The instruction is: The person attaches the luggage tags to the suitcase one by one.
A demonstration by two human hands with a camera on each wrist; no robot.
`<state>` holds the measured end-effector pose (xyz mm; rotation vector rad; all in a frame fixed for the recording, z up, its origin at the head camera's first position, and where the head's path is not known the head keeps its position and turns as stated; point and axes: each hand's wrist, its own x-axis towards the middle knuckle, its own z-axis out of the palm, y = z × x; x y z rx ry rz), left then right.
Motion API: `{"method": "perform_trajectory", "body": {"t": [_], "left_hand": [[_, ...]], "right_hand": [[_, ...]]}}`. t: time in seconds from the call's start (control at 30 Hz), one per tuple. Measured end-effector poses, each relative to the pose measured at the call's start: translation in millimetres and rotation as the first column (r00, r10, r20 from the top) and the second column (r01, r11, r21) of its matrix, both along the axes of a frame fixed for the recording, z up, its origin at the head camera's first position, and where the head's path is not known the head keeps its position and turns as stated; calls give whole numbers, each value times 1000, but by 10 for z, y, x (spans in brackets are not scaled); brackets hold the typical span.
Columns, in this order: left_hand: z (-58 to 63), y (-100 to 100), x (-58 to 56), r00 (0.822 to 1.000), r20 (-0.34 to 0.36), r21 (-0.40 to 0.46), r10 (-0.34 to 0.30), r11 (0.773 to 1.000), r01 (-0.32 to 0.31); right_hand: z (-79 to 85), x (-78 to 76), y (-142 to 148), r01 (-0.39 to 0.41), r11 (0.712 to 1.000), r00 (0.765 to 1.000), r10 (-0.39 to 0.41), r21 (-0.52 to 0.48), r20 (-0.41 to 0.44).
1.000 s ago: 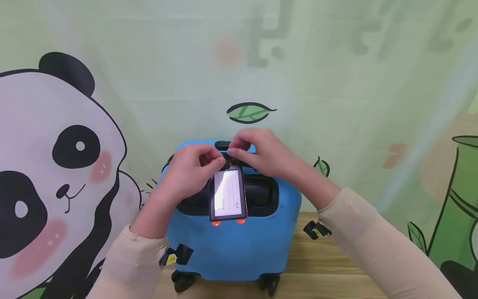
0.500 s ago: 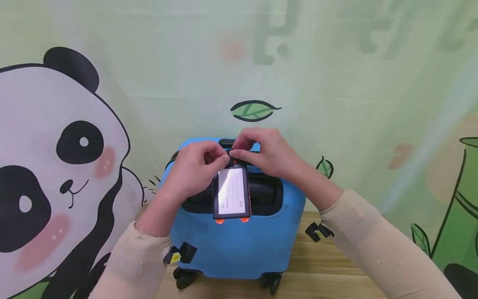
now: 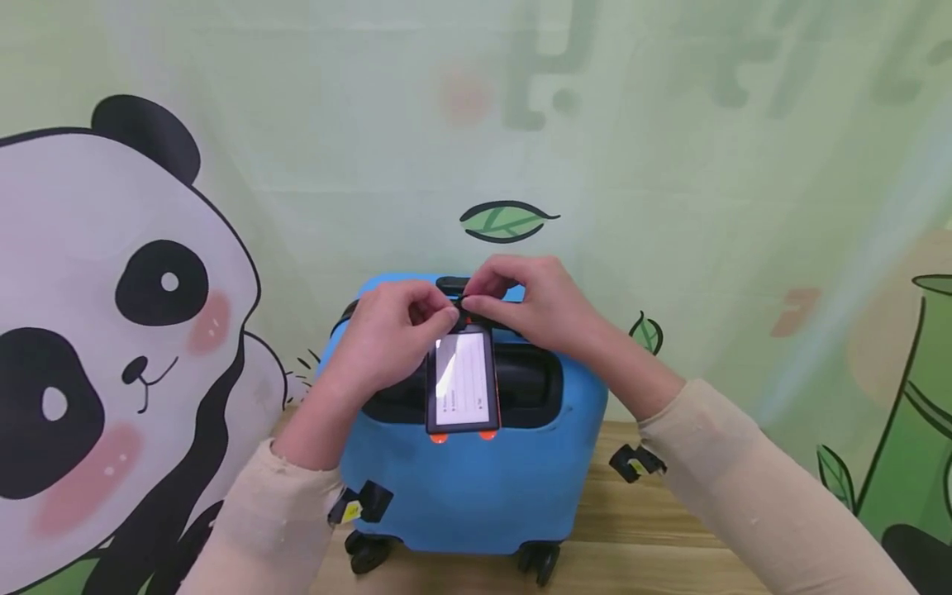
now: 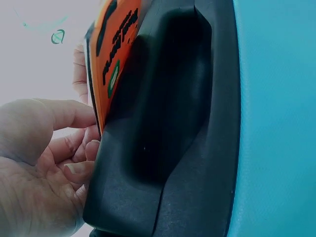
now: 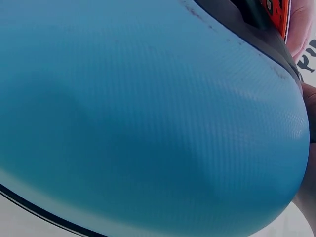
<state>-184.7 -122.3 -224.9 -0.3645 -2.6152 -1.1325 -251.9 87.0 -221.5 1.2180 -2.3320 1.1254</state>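
A blue suitcase (image 3: pixel 468 496) stands upright on its wheels, its black handle recess (image 3: pixel 530 384) facing me. Over that recess hangs a luggage tag (image 3: pixel 463 384), white card in a black frame towards me; the left wrist view shows its orange back (image 4: pixel 114 54) with black lettering. My left hand (image 3: pixel 390 335) pinches the tag's black strap (image 3: pixel 463 312) between thumb and fingers. From the right, my right hand (image 3: pixel 539 297) pinches the same strap close to the left fingertips. Exactly how the strap runs between the fingertips is hidden. In the right wrist view, the suitcase side (image 5: pixel 148 123) covers most of the picture.
A wood-grain surface (image 3: pixel 654 512) lies under the suitcase wheels (image 3: pixel 546 564). Close behind hangs a pale green backdrop (image 3: pixel 335 165) with a printed panda (image 3: pixel 67 215) at the left and bamboo at the right. The suitcase's top handle (image 3: pixel 451 285) is behind the hands.
The whole view shifted slightly at first, then held nearly still. Both hands stay at the strap; the fingertips have drawn a little closer together than one second ago.
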Motion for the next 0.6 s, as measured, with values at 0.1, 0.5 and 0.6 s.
{"method": "perform_trajectory", "body": {"t": [0.1, 0.5, 0.6], "left_hand": [[-2, 7, -6, 1000, 10, -8, 15, 1000, -15], [-40, -29, 2, 998, -1, -26, 65, 998, -65], [-59, -56, 29, 997, -24, -29, 76, 997, -77]], "right_hand": [[-9, -7, 9, -3, 1000, 1000, 4, -6, 16], [-20, 5, 161, 58, 997, 998, -59, 47, 18], [-31, 26, 257, 81, 994, 997, -82, 70, 11]]}}
